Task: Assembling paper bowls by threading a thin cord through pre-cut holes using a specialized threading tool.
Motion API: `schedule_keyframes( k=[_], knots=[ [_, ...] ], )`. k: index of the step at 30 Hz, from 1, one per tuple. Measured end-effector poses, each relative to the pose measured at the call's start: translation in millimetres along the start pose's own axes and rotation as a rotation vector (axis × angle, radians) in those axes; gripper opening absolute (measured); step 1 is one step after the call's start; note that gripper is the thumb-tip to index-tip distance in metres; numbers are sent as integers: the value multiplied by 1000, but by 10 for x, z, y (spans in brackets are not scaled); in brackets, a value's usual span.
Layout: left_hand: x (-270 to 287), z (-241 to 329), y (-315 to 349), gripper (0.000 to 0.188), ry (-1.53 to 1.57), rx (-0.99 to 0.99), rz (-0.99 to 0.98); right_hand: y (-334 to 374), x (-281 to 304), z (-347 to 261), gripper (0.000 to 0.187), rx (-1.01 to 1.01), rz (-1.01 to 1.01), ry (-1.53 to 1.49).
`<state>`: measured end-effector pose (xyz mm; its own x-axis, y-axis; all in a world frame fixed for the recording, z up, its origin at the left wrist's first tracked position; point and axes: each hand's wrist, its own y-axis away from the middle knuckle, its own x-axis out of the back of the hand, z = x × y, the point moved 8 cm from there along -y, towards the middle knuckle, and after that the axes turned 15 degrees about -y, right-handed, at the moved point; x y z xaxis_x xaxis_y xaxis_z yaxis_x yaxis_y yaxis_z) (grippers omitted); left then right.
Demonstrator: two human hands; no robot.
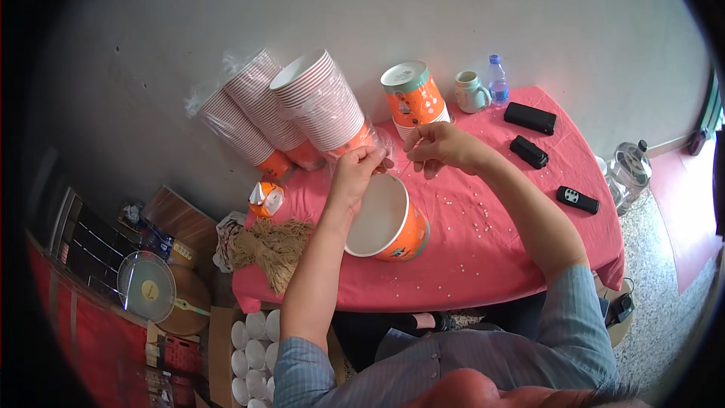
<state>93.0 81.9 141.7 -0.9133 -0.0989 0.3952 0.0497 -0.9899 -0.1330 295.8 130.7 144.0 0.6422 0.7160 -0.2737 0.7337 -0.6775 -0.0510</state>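
Note:
Both my hands are raised above the far rim of a large orange paper bucket (408, 237), which stands with its open white mouth toward me. My left hand (361, 172) is pinched, thumb against forefinger, near the bucket's left far rim. A little to the right, my right hand (438, 149) also pinches, its other fingers curled. A faint thin line shows below the right fingertips; what either hand holds is too small to make out. A bundle of tan strings (272, 249) lies left of my left forearm.
Stacked paper buckets in plastic (317, 91) lean at the back left. An upturned orange bucket (414, 98), mug (470, 93) and water bottle (498, 83) stand behind. Small white bits dot the red cloth (513, 257). Black devices (530, 117) lie right; a box of white cups (255, 351) sits below.

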Motion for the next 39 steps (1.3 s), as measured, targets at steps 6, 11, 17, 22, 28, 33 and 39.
schedule_keyframes(
  k=[6, 11, 17, 22, 28, 33, 39],
  knots=[
    [-216, 397, 132, 20, -260, 18, -103, 213, -129, -396, 12, 201, -32, 53],
    [-485, 581, 296, 23, -456, -39, -290, 195, -69, -437, 11, 289, 16, 7],
    [-454, 297, 289, 23, -350, -14, -262, 124, 34, -335, 17, 355, 167, 224],
    [-290, 114, 228, 21, -234, 19, -197, 189, 154, -410, 18, 524, 310, 706],
    [-130, 129, 301, 21, -158, 43, -154, 183, -279, -165, 22, 309, -57, 685],
    [-72, 95, 332, 21, -157, 42, -159, 67, -280, -42, 23, 267, -33, 610],
    [-63, 61, 368, 23, -149, 48, -133, -25, -160, 18, 18, 183, 12, 314]
  ],
)
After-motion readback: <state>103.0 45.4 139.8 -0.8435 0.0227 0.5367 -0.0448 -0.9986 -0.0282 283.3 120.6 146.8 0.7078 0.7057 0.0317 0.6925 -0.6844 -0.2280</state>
